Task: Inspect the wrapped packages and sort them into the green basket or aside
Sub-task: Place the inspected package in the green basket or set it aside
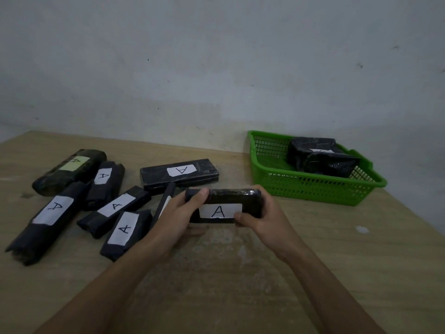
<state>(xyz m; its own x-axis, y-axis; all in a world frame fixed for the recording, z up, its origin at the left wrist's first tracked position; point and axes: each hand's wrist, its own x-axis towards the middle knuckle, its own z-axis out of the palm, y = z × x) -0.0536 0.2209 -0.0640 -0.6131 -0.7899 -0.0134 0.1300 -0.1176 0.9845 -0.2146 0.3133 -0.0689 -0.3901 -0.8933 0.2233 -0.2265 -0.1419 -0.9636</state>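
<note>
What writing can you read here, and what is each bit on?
"A": held package, in left hand and right hand.
"A": flat package behind it.
"A": olive package.
"A": short package beside it.
"A": long far-left package.
"A": middle slanted package.
"A": nearest left package.
Unreadable: labels on thin package and bulky package in green basket.

The left forearm (108, 283) and right forearm (322, 278) reached forward from the lower edge, converging toward the middle; the left hand (178, 214) gripped one end of a black package (228, 196), thumb on top; the right hand (263, 216) clasped the other end, thumb pressed on its near face, fingers wrapped behind.
</note>
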